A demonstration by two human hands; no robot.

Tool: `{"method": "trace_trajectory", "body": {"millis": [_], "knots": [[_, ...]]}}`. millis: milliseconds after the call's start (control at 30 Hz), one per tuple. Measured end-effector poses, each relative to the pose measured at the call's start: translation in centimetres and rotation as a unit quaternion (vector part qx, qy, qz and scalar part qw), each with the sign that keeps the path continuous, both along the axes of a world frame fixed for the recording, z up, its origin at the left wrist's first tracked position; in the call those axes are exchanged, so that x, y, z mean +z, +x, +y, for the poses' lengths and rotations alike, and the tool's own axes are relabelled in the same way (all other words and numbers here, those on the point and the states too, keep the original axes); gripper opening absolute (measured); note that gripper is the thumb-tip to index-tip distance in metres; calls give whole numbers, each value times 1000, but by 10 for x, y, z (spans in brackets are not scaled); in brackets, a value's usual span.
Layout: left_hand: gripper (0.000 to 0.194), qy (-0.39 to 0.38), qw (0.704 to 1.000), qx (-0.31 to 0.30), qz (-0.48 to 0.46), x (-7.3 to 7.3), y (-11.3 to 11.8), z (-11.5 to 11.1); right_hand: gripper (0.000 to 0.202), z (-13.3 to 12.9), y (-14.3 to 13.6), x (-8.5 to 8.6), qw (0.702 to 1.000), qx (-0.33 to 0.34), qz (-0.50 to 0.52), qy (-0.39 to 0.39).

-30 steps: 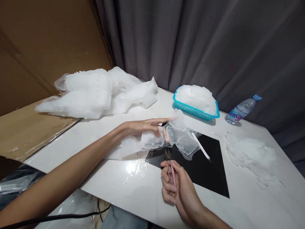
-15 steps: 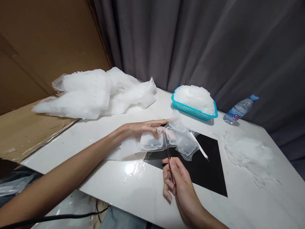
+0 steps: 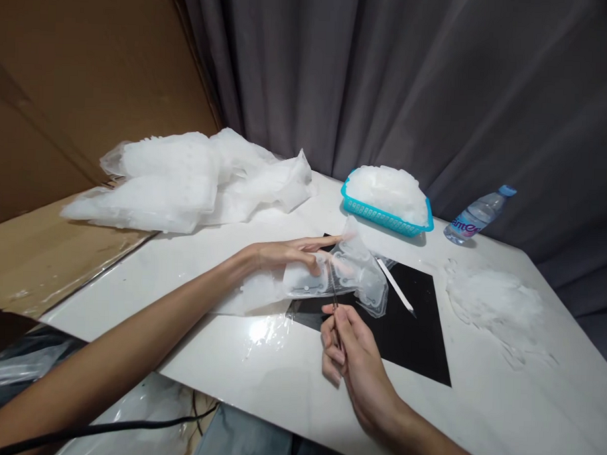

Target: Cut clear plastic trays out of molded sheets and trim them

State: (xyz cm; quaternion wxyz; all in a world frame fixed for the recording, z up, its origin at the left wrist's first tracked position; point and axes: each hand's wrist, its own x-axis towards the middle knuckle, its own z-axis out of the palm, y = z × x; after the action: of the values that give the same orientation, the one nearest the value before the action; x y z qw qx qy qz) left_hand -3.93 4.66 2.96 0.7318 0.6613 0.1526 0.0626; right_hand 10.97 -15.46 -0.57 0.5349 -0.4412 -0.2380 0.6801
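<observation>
A translucent plastic sheet (image 3: pixel 374 280) with rounded white pads lies partly over a black mat (image 3: pixel 414 337). My left hand (image 3: pixel 295 252) holds the sheet, its thumb on top and its other fingers stretched out behind and partly seen through the plastic. Thin metal tweezers (image 3: pixel 335 298) are pinched in my right hand (image 3: pixel 352 342), their tips pointing away from me at the sheet's near middle. Whether the tips grip anything is too small to tell. Beside the sheet, a white pen-like tool (image 3: pixel 395 286) rests on the mat.
White plastic-wrapped sheets (image 3: pixel 170 180) are piled at the back left, near cardboard (image 3: pixel 84 246). A turquoise basket (image 3: pixel 388 221) full of white pieces stands at the back. To the right are a water bottle (image 3: pixel 476 217) and loose clear film pieces (image 3: pixel 500 311). A black cable (image 3: pixel 127 426) crosses the lower left.
My right hand and the tweezers have shifted slightly up and left. The right end of the plastic sheet has drawn a little leftward, while my left hand keeps nearly the same place.
</observation>
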Motion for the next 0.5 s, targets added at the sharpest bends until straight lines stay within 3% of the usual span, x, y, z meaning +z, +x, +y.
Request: {"method": "trace_trajectory", "body": {"millis": [500], "knots": [[101,22,999,-16,21,8,2,-5,46,5,3,2,1000,-25,2,-12]]}}
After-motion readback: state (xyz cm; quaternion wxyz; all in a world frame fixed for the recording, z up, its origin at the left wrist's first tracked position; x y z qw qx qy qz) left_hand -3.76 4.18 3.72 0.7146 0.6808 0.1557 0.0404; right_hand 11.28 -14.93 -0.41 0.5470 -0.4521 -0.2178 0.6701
